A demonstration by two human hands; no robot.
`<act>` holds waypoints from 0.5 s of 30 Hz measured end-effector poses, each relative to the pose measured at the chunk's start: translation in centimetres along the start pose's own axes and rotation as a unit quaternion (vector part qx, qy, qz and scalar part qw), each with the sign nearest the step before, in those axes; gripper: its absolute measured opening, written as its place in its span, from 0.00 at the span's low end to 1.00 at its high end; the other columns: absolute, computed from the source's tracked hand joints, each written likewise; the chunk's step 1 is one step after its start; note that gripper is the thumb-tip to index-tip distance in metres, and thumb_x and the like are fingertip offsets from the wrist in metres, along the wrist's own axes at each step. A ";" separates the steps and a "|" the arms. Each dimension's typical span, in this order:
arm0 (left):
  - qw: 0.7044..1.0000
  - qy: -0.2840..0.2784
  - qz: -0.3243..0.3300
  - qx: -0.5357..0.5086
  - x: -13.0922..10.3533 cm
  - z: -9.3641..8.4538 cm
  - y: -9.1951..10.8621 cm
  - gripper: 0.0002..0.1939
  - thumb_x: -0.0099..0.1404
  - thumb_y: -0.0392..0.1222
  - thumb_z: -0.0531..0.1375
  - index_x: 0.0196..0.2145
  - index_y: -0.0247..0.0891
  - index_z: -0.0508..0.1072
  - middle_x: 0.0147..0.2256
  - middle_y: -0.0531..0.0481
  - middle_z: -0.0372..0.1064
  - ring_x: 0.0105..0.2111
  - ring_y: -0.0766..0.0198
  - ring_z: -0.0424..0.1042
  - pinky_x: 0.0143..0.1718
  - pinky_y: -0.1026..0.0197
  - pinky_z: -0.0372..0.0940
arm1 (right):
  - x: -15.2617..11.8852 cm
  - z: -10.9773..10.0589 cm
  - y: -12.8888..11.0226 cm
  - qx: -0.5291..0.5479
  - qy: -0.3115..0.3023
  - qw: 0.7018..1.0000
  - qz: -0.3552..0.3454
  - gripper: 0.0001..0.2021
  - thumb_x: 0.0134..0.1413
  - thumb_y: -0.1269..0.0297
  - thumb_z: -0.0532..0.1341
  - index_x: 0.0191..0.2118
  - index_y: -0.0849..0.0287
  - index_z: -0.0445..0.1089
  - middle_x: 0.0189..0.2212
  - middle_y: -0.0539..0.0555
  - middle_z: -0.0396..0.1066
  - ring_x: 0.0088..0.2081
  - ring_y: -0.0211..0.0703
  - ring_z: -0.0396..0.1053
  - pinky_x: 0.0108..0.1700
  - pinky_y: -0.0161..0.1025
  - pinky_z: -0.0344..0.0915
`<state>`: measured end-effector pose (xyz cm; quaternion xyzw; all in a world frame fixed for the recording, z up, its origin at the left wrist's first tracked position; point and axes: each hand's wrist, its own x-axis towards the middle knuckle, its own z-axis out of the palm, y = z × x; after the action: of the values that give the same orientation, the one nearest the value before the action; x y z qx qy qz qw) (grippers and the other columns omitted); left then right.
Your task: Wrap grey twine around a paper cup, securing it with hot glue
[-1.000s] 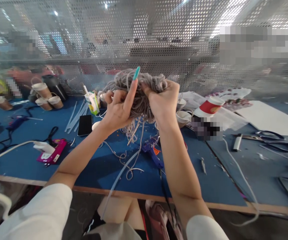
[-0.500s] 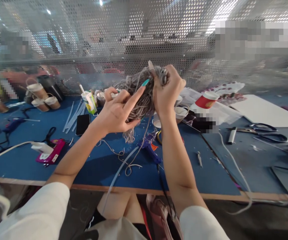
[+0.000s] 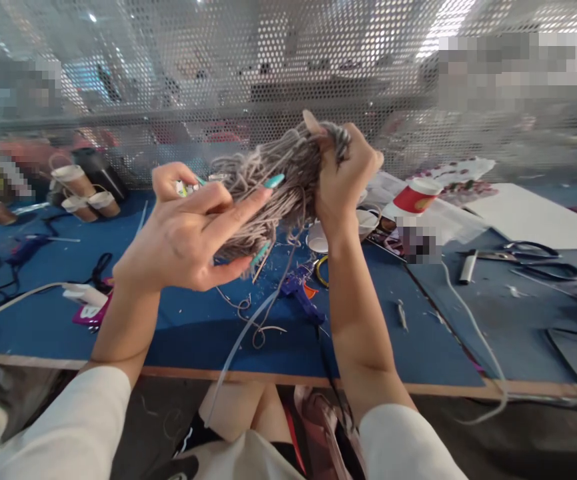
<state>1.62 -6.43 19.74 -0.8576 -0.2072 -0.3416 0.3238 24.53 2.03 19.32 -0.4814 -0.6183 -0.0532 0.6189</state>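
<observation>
A thick bundle of grey yarn (image 3: 288,173) is held up above the blue table, between both hands. My right hand (image 3: 345,173) is closed round its gathered, looped end at the upper right. At the loose, stranded end, my left hand (image 3: 193,230) is wrapped round the strands, index finger along the top and thumb below. One thin strand hangs from the bundle towards the table. Below it lies a blue glue gun (image 3: 301,293) with a clear glue stick (image 3: 243,340) and curled grey string (image 3: 253,320) beside it.
Scissors (image 3: 533,257), a red and white cup (image 3: 415,197) and a white board (image 3: 543,217) are at the right. Small brown cups (image 3: 81,207), a purple power strip (image 3: 88,315) and another glue gun (image 3: 28,247) lie left. A perforated metal screen (image 3: 218,87) stands behind the table.
My left hand has moved left and slightly nearer along the yarn, whose strands now stretch out straighter. My right hand has shifted slightly right, still gripping the looped end.
</observation>
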 end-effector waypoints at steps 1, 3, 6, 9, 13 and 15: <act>1.000 0.002 -0.017 -0.004 -0.2 0.0 -0.4 0.32 0.65 0.59 0.54 0.63 0.48 0.56 0.31 0.53 0.67 0.29 0.62 0.68 0.47 0.52 0.57 | 0.0 -0.1 -0.1 0.012 0.014 1.000 -0.009 0.19 0.64 0.50 0.52 0.25 0.52 0.49 0.22 0.49 0.55 0.32 0.43 0.61 0.41 0.42 0.57; 0.999 0.004 -0.045 -0.009 -0.5 0.4 -1.0 0.33 0.65 0.63 0.51 0.64 0.49 0.55 0.31 0.53 0.69 0.31 0.59 0.69 0.49 0.48 0.57 | 0.1 -0.1 -0.3 0.049 0.044 0.998 -0.019 0.22 0.61 0.46 0.55 0.23 0.52 0.48 0.20 0.47 0.49 0.29 0.40 0.56 0.37 0.40 0.57; 0.996 0.014 -0.082 -0.014 -0.3 1.4 -1.5 0.31 0.69 0.55 0.52 0.66 0.44 0.52 0.25 0.54 0.70 0.33 0.56 0.71 0.51 0.46 0.57 | 0.0 0.2 -1.0 0.127 0.043 0.991 -0.025 0.24 0.58 0.44 0.57 0.22 0.52 0.47 0.21 0.46 0.46 0.26 0.39 0.52 0.33 0.39 0.56; 0.983 0.068 -0.164 -0.048 0.3 2.0 -1.3 0.28 0.69 0.50 0.55 0.64 0.45 0.54 0.30 0.53 0.73 0.39 0.55 0.71 0.55 0.44 0.58 | -0.4 0.4 -1.9 0.171 0.013 0.984 -0.049 0.24 0.58 0.44 0.57 0.23 0.53 0.48 0.22 0.47 0.46 0.26 0.38 0.50 0.32 0.39 0.54; 0.945 0.144 -0.265 -0.129 0.7 2.6 -1.3 0.39 0.56 0.52 0.67 0.61 0.51 0.56 0.56 0.47 0.65 0.59 0.48 0.61 0.63 0.42 0.54 | -1.0 0.6 -2.8 0.191 -0.011 0.979 -0.064 0.22 0.58 0.47 0.59 0.24 0.53 0.50 0.23 0.46 0.46 0.26 0.37 0.49 0.33 0.38 0.55; 0.925 0.132 -0.279 -0.220 0.6 3.5 -1.8 0.44 0.51 0.53 0.69 0.61 0.50 0.55 0.63 0.47 0.55 0.64 0.46 0.55 0.65 0.41 0.54 | -1.2 0.9 -2.9 0.192 -0.034 0.980 -0.052 0.18 0.58 0.51 0.60 0.25 0.53 0.54 0.23 0.47 0.50 0.27 0.38 0.52 0.35 0.39 0.57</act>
<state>2.59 -2.64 19.01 -0.7617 -0.3135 -0.5654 0.0431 21.72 0.45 19.65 -0.3229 -0.6620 0.0508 0.6745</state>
